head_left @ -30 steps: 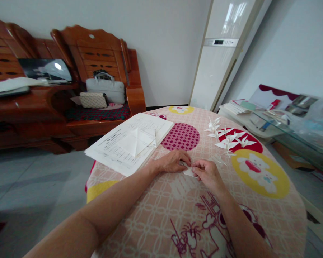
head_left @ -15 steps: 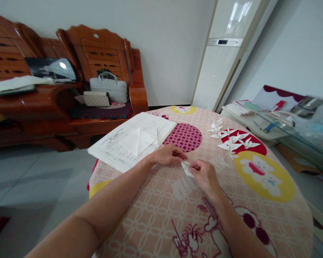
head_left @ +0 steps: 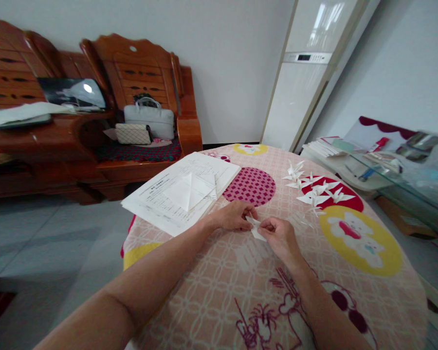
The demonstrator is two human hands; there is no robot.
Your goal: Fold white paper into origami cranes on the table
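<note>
A small folded piece of white paper (head_left: 257,232) is between my two hands, just above or on the patterned tablecloth (head_left: 211,272). My left hand (head_left: 235,215) pinches its upper left end, fingers curled over it. From the other side, my right hand (head_left: 280,236) grips the paper's right edge between thumb and fingertips. Several white origami cranes (head_left: 316,195) stand in a cluster beyond my right hand. Left of my hands lies a stack of printed sheets (head_left: 149,210), with a creased square of white paper (head_left: 189,192) on top.
A wooden settee (head_left: 138,68) with a grey handbag (head_left: 155,120) and a quilted purse (head_left: 132,133) stands behind the table on the left. A tall air conditioner (head_left: 299,87) is at the back. On the right, a glass-topped stand (head_left: 387,182) holds papers and plastic bags.
My left fingers have closed in on the paper's upper end, nearer my right hand. The right hand keeps its grip; the view has shifted slightly.
</note>
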